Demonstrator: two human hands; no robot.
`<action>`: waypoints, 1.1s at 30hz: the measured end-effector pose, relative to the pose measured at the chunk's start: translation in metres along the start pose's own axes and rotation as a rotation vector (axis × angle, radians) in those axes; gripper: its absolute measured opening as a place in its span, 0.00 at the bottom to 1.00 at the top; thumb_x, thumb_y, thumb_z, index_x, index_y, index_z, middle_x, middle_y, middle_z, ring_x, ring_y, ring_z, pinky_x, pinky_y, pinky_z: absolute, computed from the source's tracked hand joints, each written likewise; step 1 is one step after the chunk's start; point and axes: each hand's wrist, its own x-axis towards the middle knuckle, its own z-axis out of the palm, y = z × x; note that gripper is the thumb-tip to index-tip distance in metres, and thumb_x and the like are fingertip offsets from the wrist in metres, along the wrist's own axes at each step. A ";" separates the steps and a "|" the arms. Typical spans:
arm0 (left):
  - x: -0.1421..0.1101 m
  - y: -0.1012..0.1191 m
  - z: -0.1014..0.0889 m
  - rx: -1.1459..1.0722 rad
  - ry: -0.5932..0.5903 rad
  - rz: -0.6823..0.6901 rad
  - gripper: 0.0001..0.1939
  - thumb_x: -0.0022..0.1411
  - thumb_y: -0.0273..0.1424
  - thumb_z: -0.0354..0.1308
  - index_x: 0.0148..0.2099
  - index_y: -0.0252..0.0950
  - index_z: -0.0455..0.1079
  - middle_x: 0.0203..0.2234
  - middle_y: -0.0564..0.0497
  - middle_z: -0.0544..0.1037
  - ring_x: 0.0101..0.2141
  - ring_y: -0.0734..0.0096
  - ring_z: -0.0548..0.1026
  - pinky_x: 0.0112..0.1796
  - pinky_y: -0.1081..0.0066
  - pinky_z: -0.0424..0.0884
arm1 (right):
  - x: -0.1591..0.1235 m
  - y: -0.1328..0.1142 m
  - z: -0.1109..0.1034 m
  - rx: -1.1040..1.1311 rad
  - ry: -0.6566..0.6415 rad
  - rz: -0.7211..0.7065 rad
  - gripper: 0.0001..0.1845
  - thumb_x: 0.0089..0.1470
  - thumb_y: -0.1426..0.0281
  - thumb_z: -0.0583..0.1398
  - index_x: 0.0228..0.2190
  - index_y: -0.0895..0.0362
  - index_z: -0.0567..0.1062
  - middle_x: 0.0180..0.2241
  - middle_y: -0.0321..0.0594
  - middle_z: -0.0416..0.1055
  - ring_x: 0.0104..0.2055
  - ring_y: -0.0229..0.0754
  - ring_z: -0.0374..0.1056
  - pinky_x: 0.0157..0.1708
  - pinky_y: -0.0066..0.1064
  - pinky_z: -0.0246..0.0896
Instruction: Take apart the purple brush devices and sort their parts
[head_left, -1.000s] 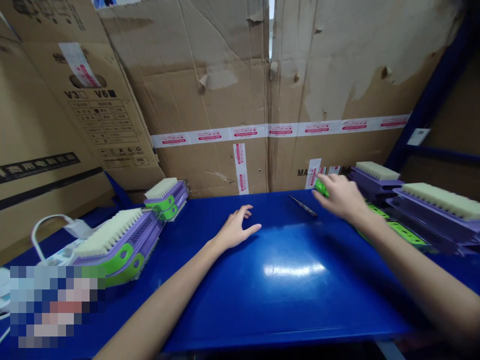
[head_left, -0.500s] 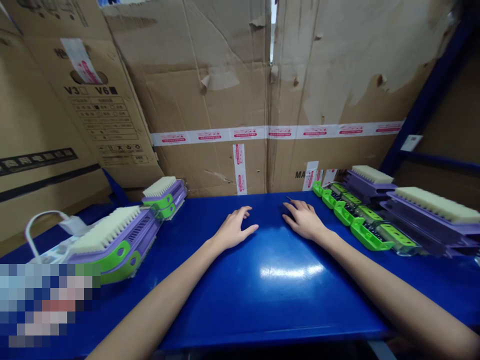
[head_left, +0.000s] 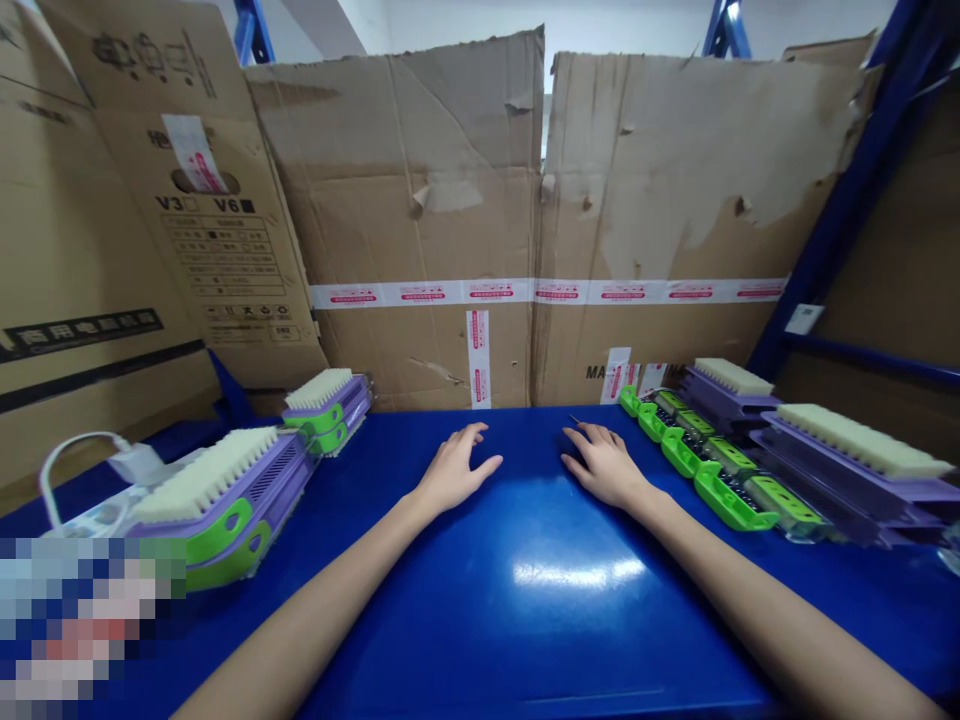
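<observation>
While the blue table (head_left: 465, 620) shines mid-frame, the left hand (head_left: 448, 472) and right hand (head_left: 606, 468) hold nothing there, fingers loosely apart; work looks idle, though what's finished or left I can't tell; purple brushes (head_left: 279, 474) sit at frame left and right; green parts (head_left: 679, 455) line the right; a white plug (head_left: 137, 464) sits far left, out of the way.

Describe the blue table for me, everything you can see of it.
The blue table looks smooth and glossy, perhaps painted metal, with a bright reflection and a straight front edge. Purple units line both sides; upright cardboard stands behind. The left hand and right hand appear to rest on its farther half.
</observation>
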 end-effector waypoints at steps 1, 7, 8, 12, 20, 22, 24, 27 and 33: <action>0.004 -0.002 -0.003 0.005 0.030 -0.026 0.26 0.60 0.43 0.55 0.57 0.38 0.59 0.47 0.42 0.73 0.49 0.58 0.70 0.50 0.56 0.65 | 0.000 0.000 -0.001 0.001 -0.001 0.000 0.26 0.60 0.62 0.51 0.57 0.59 0.65 0.57 0.54 0.61 0.58 0.56 0.56 0.55 0.49 0.52; 0.029 -0.024 -0.032 0.082 0.233 -0.166 0.24 0.59 0.42 0.56 0.54 0.36 0.61 0.45 0.41 0.74 0.46 0.57 0.72 0.48 0.58 0.66 | -0.001 0.001 0.000 0.000 0.017 -0.006 0.26 0.60 0.62 0.51 0.56 0.59 0.65 0.56 0.54 0.62 0.57 0.56 0.57 0.55 0.49 0.52; 0.032 -0.028 -0.037 0.104 0.258 -0.183 0.24 0.59 0.42 0.55 0.54 0.36 0.61 0.44 0.41 0.74 0.46 0.57 0.72 0.48 0.59 0.67 | -0.001 0.002 0.001 0.003 0.022 -0.007 0.26 0.59 0.62 0.51 0.56 0.58 0.65 0.56 0.54 0.62 0.57 0.56 0.57 0.55 0.50 0.51; 0.037 -0.039 -0.057 0.212 0.295 -0.227 0.23 0.60 0.42 0.53 0.52 0.35 0.63 0.43 0.41 0.74 0.46 0.57 0.72 0.47 0.60 0.67 | 0.000 0.004 0.003 0.049 0.059 -0.063 0.24 0.59 0.64 0.52 0.55 0.59 0.67 0.54 0.54 0.65 0.57 0.54 0.58 0.55 0.49 0.52; 0.044 -0.037 -0.096 0.647 0.315 -0.299 0.23 0.62 0.39 0.46 0.55 0.33 0.62 0.46 0.36 0.72 0.49 0.47 0.67 0.46 0.55 0.63 | -0.003 -0.012 -0.003 0.223 0.077 -0.339 0.21 0.61 0.66 0.50 0.52 0.60 0.69 0.49 0.50 0.70 0.52 0.47 0.63 0.53 0.40 0.59; 0.046 -0.038 -0.102 0.718 0.317 -0.308 0.24 0.62 0.39 0.45 0.55 0.31 0.62 0.46 0.34 0.71 0.49 0.46 0.67 0.47 0.55 0.62 | -0.004 -0.013 -0.002 0.253 0.061 -0.330 0.21 0.61 0.65 0.50 0.52 0.60 0.69 0.49 0.49 0.70 0.52 0.47 0.64 0.53 0.40 0.60; 0.048 -0.040 -0.108 0.798 0.339 -0.333 0.24 0.62 0.38 0.44 0.55 0.30 0.63 0.46 0.33 0.71 0.50 0.45 0.66 0.47 0.54 0.61 | -0.004 -0.013 -0.001 0.276 0.053 -0.308 0.22 0.61 0.65 0.50 0.53 0.60 0.69 0.50 0.50 0.70 0.52 0.46 0.64 0.53 0.40 0.60; 0.051 -0.045 -0.119 0.898 0.377 -0.410 0.23 0.61 0.39 0.45 0.52 0.28 0.64 0.47 0.30 0.69 0.50 0.43 0.64 0.46 0.52 0.60 | -0.004 -0.011 -0.001 0.281 0.044 -0.298 0.22 0.61 0.65 0.50 0.53 0.60 0.69 0.50 0.50 0.70 0.52 0.47 0.65 0.54 0.41 0.60; 0.055 -0.055 -0.148 0.834 0.286 -0.640 0.31 0.60 0.44 0.49 0.55 0.21 0.58 0.52 0.23 0.63 0.52 0.37 0.61 0.47 0.48 0.57 | -0.004 -0.011 -0.003 0.275 0.014 -0.281 0.23 0.61 0.65 0.50 0.53 0.62 0.68 0.50 0.50 0.70 0.52 0.48 0.64 0.54 0.41 0.59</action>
